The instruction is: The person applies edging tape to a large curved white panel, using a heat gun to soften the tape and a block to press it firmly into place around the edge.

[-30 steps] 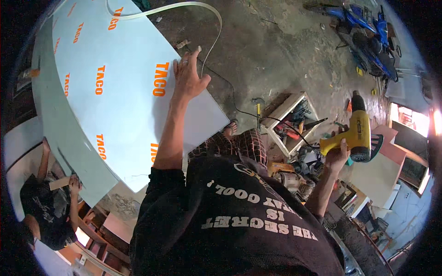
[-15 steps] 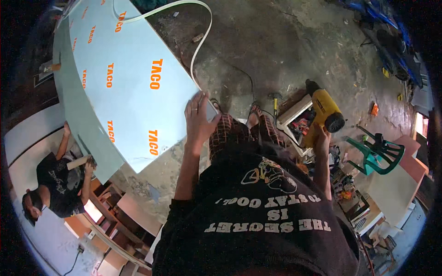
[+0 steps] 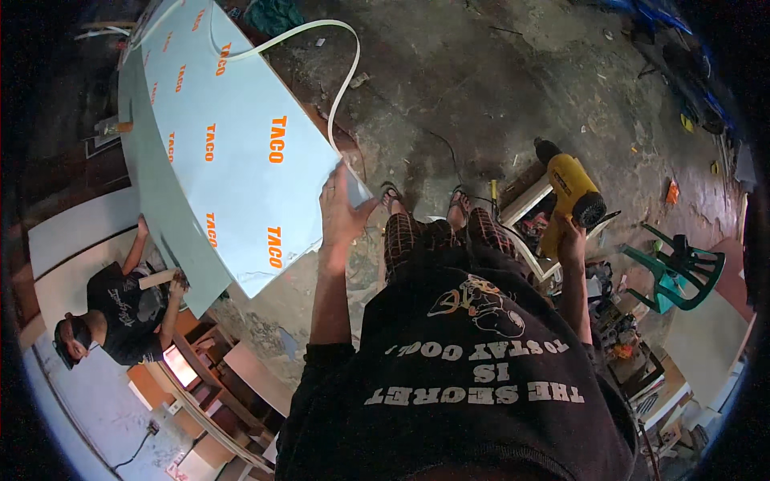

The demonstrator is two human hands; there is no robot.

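Observation:
A large board with a pale blue printed film [image 3: 241, 152] lies at the left, one corner pointing toward me. My left hand [image 3: 343, 216] rests at its near right edge, fingers stretched along the surface and thumb apart. From beside those fingertips a narrow white edging strip [image 3: 348, 76] runs off and loops loosely over the far part of the board. What lies under the fingers is hidden. My right hand [image 3: 571, 231] is wrapped around the handle of a yellow heat gun [image 3: 568, 178], whose black nozzle points away from me, apart from the board.
Across the board a co-worker [image 3: 120, 305] holds a pale block at a grey-green panel [image 3: 156, 188]. On the right are an open wooden box [image 3: 525, 200] with clutter, a green plastic chair [image 3: 682, 268] and piled tools. A dark cord [image 3: 445, 144] crosses the concrete floor.
The whole view has shifted slightly, with the scene sliding a little to the right. My left hand stays at the board's edge, and the heat gun remains in my right hand.

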